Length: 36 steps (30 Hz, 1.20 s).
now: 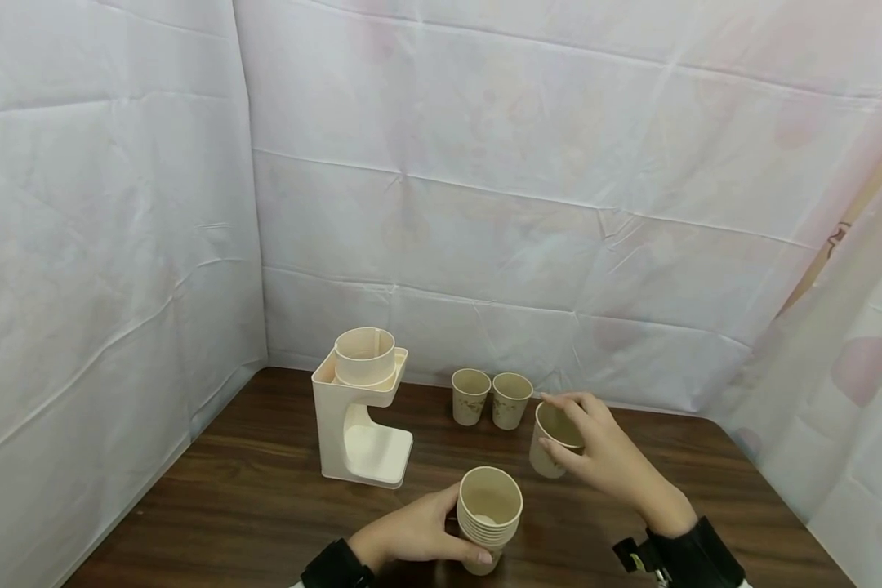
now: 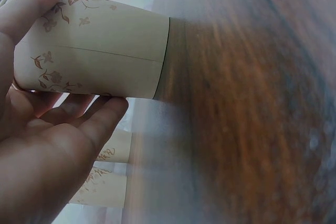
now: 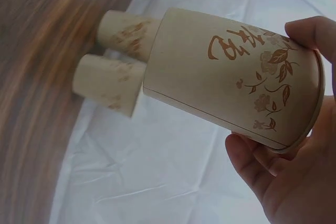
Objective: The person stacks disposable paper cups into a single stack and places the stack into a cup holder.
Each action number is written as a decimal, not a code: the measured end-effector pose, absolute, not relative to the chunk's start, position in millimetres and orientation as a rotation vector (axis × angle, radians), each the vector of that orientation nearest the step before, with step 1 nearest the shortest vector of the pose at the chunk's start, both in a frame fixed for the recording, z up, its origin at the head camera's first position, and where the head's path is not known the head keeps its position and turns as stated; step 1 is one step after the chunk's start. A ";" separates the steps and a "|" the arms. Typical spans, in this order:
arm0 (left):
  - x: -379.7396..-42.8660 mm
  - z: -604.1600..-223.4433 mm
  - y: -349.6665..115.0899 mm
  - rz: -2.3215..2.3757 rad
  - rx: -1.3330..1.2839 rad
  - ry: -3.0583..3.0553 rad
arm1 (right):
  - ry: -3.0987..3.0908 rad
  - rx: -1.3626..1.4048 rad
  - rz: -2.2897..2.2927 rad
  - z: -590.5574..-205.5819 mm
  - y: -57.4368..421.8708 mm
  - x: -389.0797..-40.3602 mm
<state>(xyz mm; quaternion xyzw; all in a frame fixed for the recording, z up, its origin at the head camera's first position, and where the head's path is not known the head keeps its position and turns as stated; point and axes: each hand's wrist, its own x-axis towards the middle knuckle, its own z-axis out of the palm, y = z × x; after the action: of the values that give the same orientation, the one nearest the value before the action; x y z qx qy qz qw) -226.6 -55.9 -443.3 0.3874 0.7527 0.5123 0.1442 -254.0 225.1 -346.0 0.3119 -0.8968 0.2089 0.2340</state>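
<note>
My left hand (image 1: pixel 429 529) grips a stack of nested beige paper cups (image 1: pixel 489 514) near the front of the table; brown flowers are printed on the side. In the left wrist view the base of the stack (image 2: pixel 121 51) is right at the wood. My right hand (image 1: pixel 595 445) holds a single paper cup (image 1: pixel 547 457) by its rim, fingers on the far side and thumb on the near side. The right wrist view shows this cup (image 3: pixel 226 77) tilted, with brown lettering and flowers. Two more paper cups (image 1: pixel 469 402) (image 1: pixel 510 406) stand upright side by side at the back.
A cream plastic stand (image 1: pixel 332 433) with a round cylinder (image 1: pixel 365 359) on top and a flat foot stands left of the cups. White cloth (image 1: pixel 485 204) hangs behind and at the sides of the dark wooden table (image 1: pixel 250 482).
</note>
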 end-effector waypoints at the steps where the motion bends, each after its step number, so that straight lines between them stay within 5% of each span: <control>1: -226.4 -443.4 -55.9 1.478 1.116 2.165 | -2.464 0.856 0.580 -343.9 223.9 -251.0; 19: -226.2 -442.4 -56.2 1.485 1.114 2.153 | -2.410 1.029 0.636 -302.3 205.0 -208.7; 36: -227.8 -444.3 -56.9 1.478 1.139 2.115 | -2.401 1.165 0.710 -304.6 177.4 -191.0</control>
<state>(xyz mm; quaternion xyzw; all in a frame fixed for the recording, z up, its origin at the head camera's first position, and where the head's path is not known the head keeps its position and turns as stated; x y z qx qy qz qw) -227.8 -56.9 -444.3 0.3987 0.7401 0.5174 0.1599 -191.0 177.4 -304.6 0.4141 -0.8539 0.2525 0.1888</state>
